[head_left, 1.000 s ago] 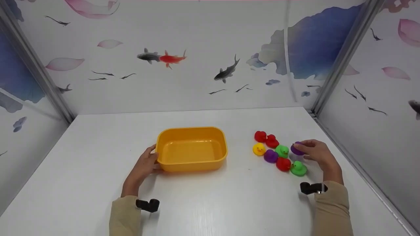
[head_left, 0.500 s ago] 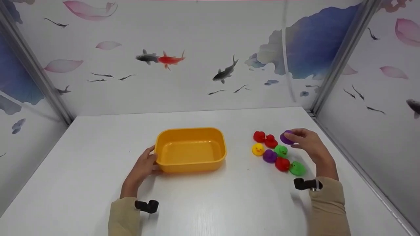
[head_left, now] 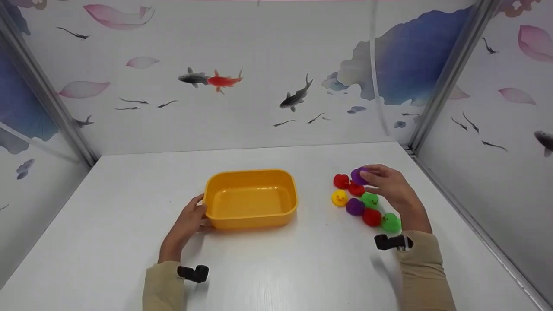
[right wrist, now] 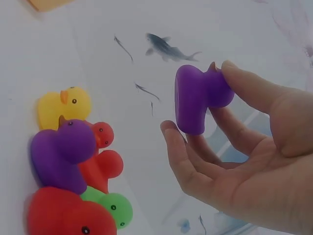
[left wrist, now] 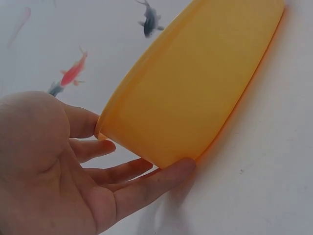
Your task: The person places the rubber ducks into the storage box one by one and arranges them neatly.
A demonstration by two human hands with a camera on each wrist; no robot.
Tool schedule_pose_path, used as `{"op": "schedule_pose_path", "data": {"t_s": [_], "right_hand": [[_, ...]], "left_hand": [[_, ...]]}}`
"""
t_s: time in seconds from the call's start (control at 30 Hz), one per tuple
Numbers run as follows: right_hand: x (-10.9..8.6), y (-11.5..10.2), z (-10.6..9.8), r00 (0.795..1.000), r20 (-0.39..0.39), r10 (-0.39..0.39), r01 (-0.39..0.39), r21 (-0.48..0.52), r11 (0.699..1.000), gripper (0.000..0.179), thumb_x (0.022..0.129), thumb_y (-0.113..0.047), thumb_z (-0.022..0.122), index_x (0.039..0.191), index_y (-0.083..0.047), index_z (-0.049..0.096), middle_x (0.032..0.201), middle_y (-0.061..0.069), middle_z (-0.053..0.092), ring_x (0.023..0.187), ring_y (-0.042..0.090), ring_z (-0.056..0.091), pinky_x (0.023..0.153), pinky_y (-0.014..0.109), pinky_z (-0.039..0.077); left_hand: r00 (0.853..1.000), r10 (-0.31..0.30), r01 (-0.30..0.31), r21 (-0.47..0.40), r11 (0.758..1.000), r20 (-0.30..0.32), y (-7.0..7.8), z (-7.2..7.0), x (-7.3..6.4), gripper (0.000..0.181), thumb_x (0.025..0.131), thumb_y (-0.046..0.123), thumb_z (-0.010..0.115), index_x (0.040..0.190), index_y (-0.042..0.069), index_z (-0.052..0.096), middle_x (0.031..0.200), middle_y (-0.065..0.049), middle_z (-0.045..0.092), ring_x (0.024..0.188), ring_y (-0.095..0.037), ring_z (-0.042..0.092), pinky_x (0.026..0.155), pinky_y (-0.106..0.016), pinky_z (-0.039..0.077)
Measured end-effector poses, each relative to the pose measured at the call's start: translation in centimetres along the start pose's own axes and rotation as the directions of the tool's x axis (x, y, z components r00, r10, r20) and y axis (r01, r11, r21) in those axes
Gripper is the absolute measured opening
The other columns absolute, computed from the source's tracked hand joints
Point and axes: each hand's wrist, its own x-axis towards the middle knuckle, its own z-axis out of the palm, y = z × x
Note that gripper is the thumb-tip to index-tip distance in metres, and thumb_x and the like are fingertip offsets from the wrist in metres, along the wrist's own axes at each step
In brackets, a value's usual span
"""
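A yellow plastic tub (head_left: 252, 221) sits mid-table with a bare inside. My left hand (head_left: 190, 219) holds its left end; in the left wrist view, one digit touches the rim and another reaches the lower edge of the tub wall (left wrist: 181, 83). On the right, my right hand (head_left: 391, 185) pinches a purple rubber duck (right wrist: 193, 100) between thumb and fingers. This duck is held above the table, over the far side of a group of rubber ducks. Among that group are a yellow duck (head_left: 340, 198), another purple duck (head_left: 355, 207), and several red and green ones.
A red duck (head_left: 341, 181) lies farthest back in the group, and a green duck (head_left: 391, 222) lies nearest my right wrist. White panels with painted fish (head_left: 296, 95) enclose the white table (head_left: 268, 268) at the back and both sides.
My right hand has carried the purple duck left and away from me, from the right of the group to above its far end. The left hand and tub hold their place.
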Motion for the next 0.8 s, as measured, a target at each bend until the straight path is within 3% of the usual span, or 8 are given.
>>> {"op": "schedule_pose_path", "data": {"t_s": [0.17, 0.47, 0.8], "right_hand": [[0.3, -0.4, 1.3, 1.0, 0.025, 0.0, 0.0, 0.024, 1.0, 0.068, 0.094, -0.045, 0.064, 0.147, -0.009, 0.044, 0.151, 0.019, 0.044, 0.137, 0.035, 0.049, 0.112, 0.043, 0.046], [0.9, -1.6, 4.7, 0.996, 0.037, 0.085, -0.085, -0.017, 0.996, 0.062, 0.094, -0.045, 0.066, 0.142, -0.01, 0.048, 0.143, 0.016, 0.054, 0.131, 0.031, 0.056, 0.112, 0.04, 0.048], [1.7, -2.2, 8.6, 0.996, 0.072, 0.045, -0.042, -0.045, 0.998, 0.05, 0.093, -0.038, 0.07, 0.135, -0.015, 0.057, 0.138, 0.012, 0.06, 0.127, 0.029, 0.06, 0.111, 0.044, 0.049]], "left_hand": [[1.0, -0.01, 0.01, 0.01, 1.0, -0.011, -0.1, 0.0, 0.0, 0.052, 0.111, 0.025, 0.031, 0.16, 0.013, 0.02, 0.15, -0.025, 0.046, 0.118, -0.03, 0.063, 0.095, -0.042, 0.059], [1.0, -0.014, 0.014, 0.019, 1.0, -0.012, 0.0, 0.3, 0.1, 0.052, 0.11, 0.026, 0.031, 0.16, 0.013, 0.021, 0.15, -0.024, 0.048, 0.119, -0.03, 0.063, 0.097, -0.043, 0.059], [0.999, -0.026, 0.027, 0.025, 0.999, -0.022, 0.0, 0.3, 0.1, 0.052, 0.111, 0.03, 0.03, 0.16, 0.015, 0.022, 0.152, -0.021, 0.048, 0.117, -0.028, 0.063, 0.097, -0.04, 0.059]]}}
